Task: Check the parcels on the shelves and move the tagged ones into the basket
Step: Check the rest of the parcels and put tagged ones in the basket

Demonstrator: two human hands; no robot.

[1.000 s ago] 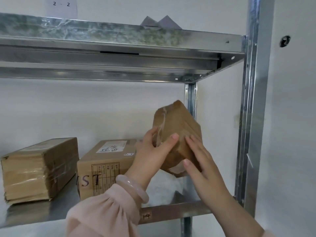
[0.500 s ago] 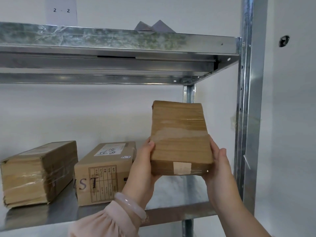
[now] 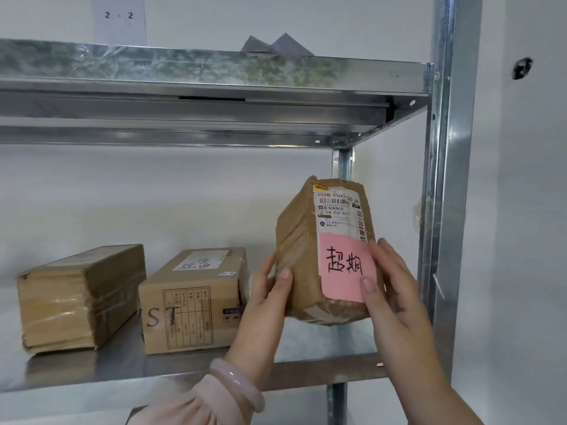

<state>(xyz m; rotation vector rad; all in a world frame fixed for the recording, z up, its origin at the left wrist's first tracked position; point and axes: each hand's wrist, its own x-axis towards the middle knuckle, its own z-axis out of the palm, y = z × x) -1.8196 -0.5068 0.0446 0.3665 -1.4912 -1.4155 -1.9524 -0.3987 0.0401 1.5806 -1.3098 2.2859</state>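
A brown taped parcel (image 3: 299,246) is held upright above the right end of the shelf (image 3: 190,368). Its face shows a white shipping label (image 3: 337,211) and a pink tag (image 3: 345,268) with black handwriting. My left hand (image 3: 267,299) grips the parcel's left side, thumb on the front. My right hand (image 3: 389,289) holds the right side, thumb pressing the pink tag's lower edge. Two more brown parcels lie on the shelf: one taped at the far left (image 3: 79,296), one with a white label on top (image 3: 190,299). No basket is in view.
A metal shelf board (image 3: 214,84) runs overhead, with grey folded paper (image 3: 276,44) on it and a paper sign reading 2-2 (image 3: 119,16) on the wall. The steel upright (image 3: 445,179) stands close to the right of the parcel. White wall lies behind.
The parcel has been turned in both hands. Its plain brown side faced me before; now the labelled face with the pink tag faces me.
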